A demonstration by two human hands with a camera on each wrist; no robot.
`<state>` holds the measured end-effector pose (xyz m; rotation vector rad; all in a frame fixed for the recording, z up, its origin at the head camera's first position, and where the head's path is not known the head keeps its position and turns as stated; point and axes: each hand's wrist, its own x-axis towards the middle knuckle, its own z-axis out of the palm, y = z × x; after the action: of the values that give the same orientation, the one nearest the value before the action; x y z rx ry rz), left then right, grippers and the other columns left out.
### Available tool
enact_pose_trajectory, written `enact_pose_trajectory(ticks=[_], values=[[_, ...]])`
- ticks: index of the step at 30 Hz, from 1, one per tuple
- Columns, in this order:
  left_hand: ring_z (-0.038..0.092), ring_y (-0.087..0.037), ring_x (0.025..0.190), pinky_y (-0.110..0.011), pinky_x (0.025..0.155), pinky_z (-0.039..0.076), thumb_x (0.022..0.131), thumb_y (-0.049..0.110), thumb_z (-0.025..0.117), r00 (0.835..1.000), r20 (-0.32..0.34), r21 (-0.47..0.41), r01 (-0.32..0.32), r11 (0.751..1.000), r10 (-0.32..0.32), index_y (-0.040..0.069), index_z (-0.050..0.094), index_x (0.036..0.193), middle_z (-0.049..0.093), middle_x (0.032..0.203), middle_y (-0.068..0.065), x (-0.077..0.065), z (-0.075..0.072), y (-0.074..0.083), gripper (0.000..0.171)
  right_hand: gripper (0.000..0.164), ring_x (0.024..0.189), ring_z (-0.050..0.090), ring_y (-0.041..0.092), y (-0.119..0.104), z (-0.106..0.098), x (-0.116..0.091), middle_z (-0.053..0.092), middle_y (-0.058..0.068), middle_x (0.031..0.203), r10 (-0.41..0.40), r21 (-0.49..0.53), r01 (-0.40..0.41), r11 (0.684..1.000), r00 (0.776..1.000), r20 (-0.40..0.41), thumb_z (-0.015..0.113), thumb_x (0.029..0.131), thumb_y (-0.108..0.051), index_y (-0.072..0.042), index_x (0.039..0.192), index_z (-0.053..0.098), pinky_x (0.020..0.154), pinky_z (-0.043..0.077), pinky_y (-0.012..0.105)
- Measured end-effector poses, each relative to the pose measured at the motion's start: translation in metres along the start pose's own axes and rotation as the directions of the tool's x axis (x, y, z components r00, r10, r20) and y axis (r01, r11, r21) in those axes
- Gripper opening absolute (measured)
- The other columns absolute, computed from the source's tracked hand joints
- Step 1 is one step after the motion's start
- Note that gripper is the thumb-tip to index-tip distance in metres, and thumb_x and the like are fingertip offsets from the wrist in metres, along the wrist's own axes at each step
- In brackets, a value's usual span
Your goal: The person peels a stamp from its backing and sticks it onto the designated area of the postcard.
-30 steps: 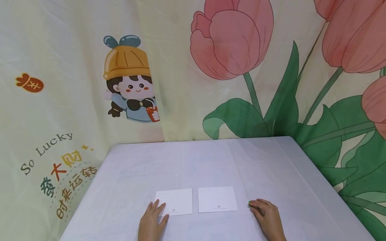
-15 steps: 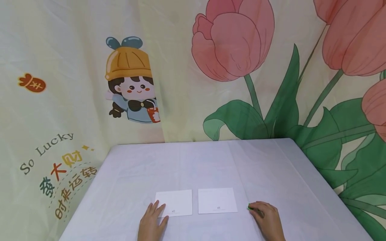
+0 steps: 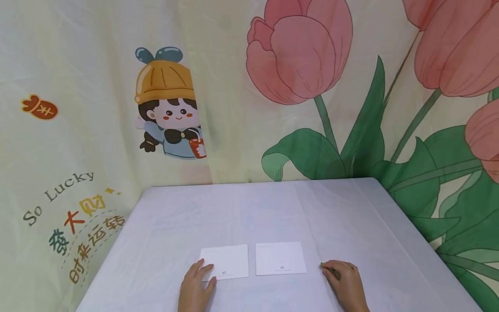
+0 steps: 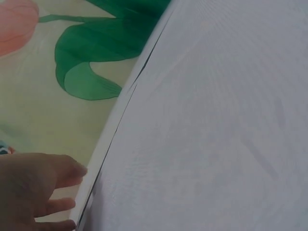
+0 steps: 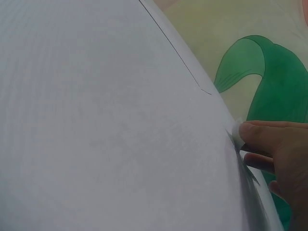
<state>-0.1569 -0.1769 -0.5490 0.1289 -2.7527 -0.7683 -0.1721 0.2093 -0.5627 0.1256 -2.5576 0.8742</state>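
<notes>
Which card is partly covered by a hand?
The left card: the left hand covers part of its left side. The right card shows whole.

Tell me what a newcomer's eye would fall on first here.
Probably the big pink tulips on the backdrop, upper right in the head view, then the cartoon figure to their left. Below, on the pale table, the left hand lies partly over the left card; the right hand, beyond the right card, pinches something small and green.
</notes>
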Motion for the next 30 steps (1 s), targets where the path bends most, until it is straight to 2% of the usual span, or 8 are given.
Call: enact_pose_trajectory(ticks=[3, 5, 8, 17, 23, 30], values=[[0.049, -0.041, 0.110, -0.054, 0.093, 0.035, 0.074, 0.007, 0.073, 0.995, -0.091, -0.053, -0.043, 0.998, 0.038, 0.005, 0.068, 0.097, 0.058, 0.113, -0.020, -0.001, -0.001, 0.001, 0.024, 0.015, 0.083, 0.062, 0.020, -0.001, 0.000, 0.000, 0.069, -0.004, 0.083, -0.015, -0.003, 0.015, 1.000, 1.000, -0.009, 0.079, 0.070, -0.010, -0.017, 0.080, 0.071, 0.088, 0.037, 0.047], [0.054, -0.038, 0.103, -0.051, 0.090, 0.038, 0.072, 0.004, 0.073, 0.986, -0.150, -0.079, -0.090, 0.993, 0.078, 0.007, 0.069, 0.091, 0.063, 0.102, -0.015, -0.003, -0.001, 0.002, 0.019, 0.014, 0.083, 0.062, 0.020, -0.002, 0.000, 0.000, 0.069, -0.004, 0.082, -0.015, -0.003, 0.015, 1.000, 1.000, -0.007, 0.079, 0.070, -0.010, -0.017, 0.079, 0.071, 0.088, 0.037, 0.047], [0.057, -0.035, 0.098, -0.049, 0.088, 0.040, 0.071, 0.001, 0.073, 0.974, -0.195, -0.101, -0.136, 0.986, 0.114, 0.010, 0.068, 0.085, 0.065, 0.092, -0.008, -0.005, -0.002, 0.005, 0.017, 0.013, 0.083, 0.062, 0.019, -0.003, 0.000, 0.000, 0.069, -0.005, 0.081, -0.007, -0.005, 0.007, 1.000, 1.000, -0.001, 0.079, 0.071, -0.011, -0.018, 0.078, 0.071, 0.089, 0.036, 0.047], [0.059, -0.029, 0.093, -0.045, 0.083, 0.045, 0.074, 0.003, 0.071, 0.992, -0.106, -0.093, -0.071, 0.993, 0.061, 0.013, 0.068, 0.083, 0.066, 0.086, -0.001, -0.012, -0.004, 0.020, 0.014, 0.010, 0.082, 0.061, 0.019, -0.011, -0.002, -0.002, 0.068, -0.006, 0.078, 0.022, -0.015, -0.022, 1.000, 1.000, -0.001, 0.078, 0.073, -0.013, -0.017, 0.078, 0.070, 0.086, 0.037, 0.047], [0.061, -0.021, 0.081, -0.040, 0.072, 0.048, 0.073, 0.003, 0.072, 0.984, -0.140, -0.097, -0.124, 0.987, 0.110, 0.016, 0.068, 0.078, 0.065, 0.078, 0.005, -0.014, -0.001, 0.024, 0.014, 0.013, 0.080, 0.059, 0.014, -0.016, -0.002, -0.002, 0.066, -0.012, 0.075, -0.013, 0.016, 0.014, 1.000, 0.999, -0.039, 0.078, 0.072, -0.011, -0.019, 0.077, 0.070, 0.084, 0.037, 0.041], [0.060, -0.015, 0.076, -0.036, 0.067, 0.047, 0.075, 0.005, 0.072, 0.983, -0.137, -0.141, -0.143, 0.980, 0.124, 0.019, 0.067, 0.076, 0.063, 0.072, 0.011, -0.012, -0.001, 0.039, 0.015, 0.020, 0.072, 0.056, 0.005, -0.029, -0.002, 0.002, 0.065, -0.015, 0.072, -0.129, -0.001, 0.130, 0.992, 0.988, -0.088, 0.080, 0.068, -0.005, -0.019, 0.077, 0.069, 0.079, 0.037, 0.035]])
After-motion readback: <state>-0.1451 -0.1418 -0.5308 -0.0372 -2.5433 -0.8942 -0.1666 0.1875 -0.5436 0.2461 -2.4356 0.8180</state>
